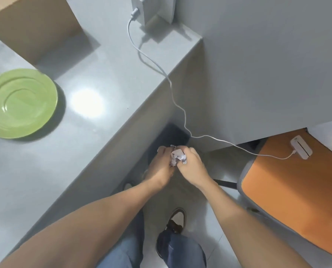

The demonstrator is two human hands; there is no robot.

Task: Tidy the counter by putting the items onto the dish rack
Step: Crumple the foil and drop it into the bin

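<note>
My left hand (162, 165) and my right hand (191, 166) are pressed together around a crumpled wad of white paper (177, 156), held off the counter's edge above a dark bin (173, 135) on the floor. A green plate (20, 102) lies flat on the grey counter (103, 78) at the far left, well away from both hands. The rim of a second green item shows at the left frame edge. No dish rack is in view.
A cardboard box (35, 26) stands at the counter's back left. A white charger (151, 8) sits at the back, its cable (173, 93) trailing over the edge to a white device (301, 145) on an orange chair (296, 186). My shoes are on the floor below.
</note>
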